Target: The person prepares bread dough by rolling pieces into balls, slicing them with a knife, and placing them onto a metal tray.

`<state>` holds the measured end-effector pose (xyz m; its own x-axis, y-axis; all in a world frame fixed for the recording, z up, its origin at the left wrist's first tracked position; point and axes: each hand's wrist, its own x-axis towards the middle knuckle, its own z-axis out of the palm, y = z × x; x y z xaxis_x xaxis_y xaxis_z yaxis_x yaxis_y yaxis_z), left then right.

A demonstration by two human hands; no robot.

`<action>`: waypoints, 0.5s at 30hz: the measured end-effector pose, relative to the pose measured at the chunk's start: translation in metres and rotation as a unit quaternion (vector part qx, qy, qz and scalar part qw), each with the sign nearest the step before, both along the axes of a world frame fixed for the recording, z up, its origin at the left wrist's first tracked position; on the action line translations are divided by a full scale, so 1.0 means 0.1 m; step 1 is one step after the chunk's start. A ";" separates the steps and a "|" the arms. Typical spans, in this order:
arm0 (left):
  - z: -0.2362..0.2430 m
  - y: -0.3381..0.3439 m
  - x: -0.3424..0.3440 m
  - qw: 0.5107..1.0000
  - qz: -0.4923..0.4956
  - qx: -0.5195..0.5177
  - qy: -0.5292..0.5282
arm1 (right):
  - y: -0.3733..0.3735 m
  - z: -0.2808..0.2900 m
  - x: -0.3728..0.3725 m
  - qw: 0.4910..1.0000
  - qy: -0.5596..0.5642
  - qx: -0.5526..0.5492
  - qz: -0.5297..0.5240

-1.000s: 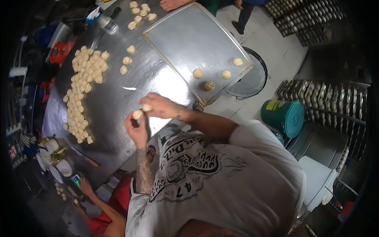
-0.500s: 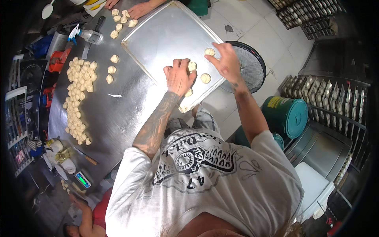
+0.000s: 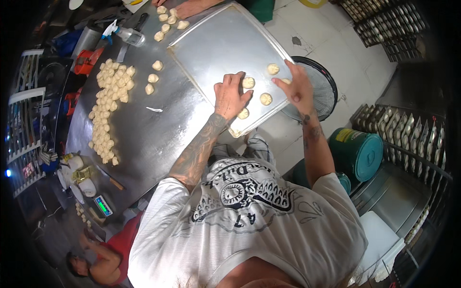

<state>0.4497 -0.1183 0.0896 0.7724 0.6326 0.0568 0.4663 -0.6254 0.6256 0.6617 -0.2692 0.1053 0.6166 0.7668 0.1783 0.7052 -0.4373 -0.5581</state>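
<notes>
A large metal baking tray (image 3: 225, 43) lies on the steel table (image 3: 158, 129), its near corner hanging over the edge. My left hand (image 3: 230, 96) rests on the tray with thumb and forefinger around a small dough ball (image 3: 248, 82). My right hand (image 3: 297, 89) is spread flat at the tray's right edge, partly covering another dough ball (image 3: 286, 80). Three more balls sit on the tray: one beyond (image 3: 273, 68), one between my hands (image 3: 265, 99), one by the near edge (image 3: 243, 114).
A long heap of dough pieces (image 3: 108, 105) lies on the table's left, with loose ones (image 3: 152, 79) nearby. Another person's hand (image 3: 189, 7) works by several pieces at the far edge. A scale (image 3: 102, 205), spray bottle (image 3: 127, 34), teal bucket (image 3: 357, 153) and fan (image 3: 319, 91) stand around.
A second ago both hands held a dough piece over the table near my chest. They have since reached out to the tray, where more balls now lie.
</notes>
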 end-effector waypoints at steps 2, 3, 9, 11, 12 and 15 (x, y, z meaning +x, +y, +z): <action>0.12 0.00 -0.20 0.997 0.011 -0.044 -0.061 | 0.21 -0.05 0.01 1.000 -0.012 0.012 0.019; 0.17 -0.01 -0.34 0.995 0.027 -0.066 -0.074 | 0.27 -0.11 0.07 0.998 -0.008 -0.017 0.053; -0.07 -0.08 -1.63 0.961 0.156 -0.130 -0.190 | 0.38 -0.24 0.11 0.993 0.044 -0.092 0.060; -0.04 -0.08 -1.98 0.938 0.225 -0.209 -0.163 | 0.33 -0.07 0.01 0.997 -0.031 -0.051 0.053; -0.14 -0.10 -2.18 0.919 0.243 -0.223 -0.215 | 0.50 0.31 -0.39 0.989 0.140 -0.013 -0.049; -0.27 -0.05 -2.48 0.868 0.263 -0.302 -0.294 | 0.63 0.18 -0.93 0.996 0.076 0.050 -0.007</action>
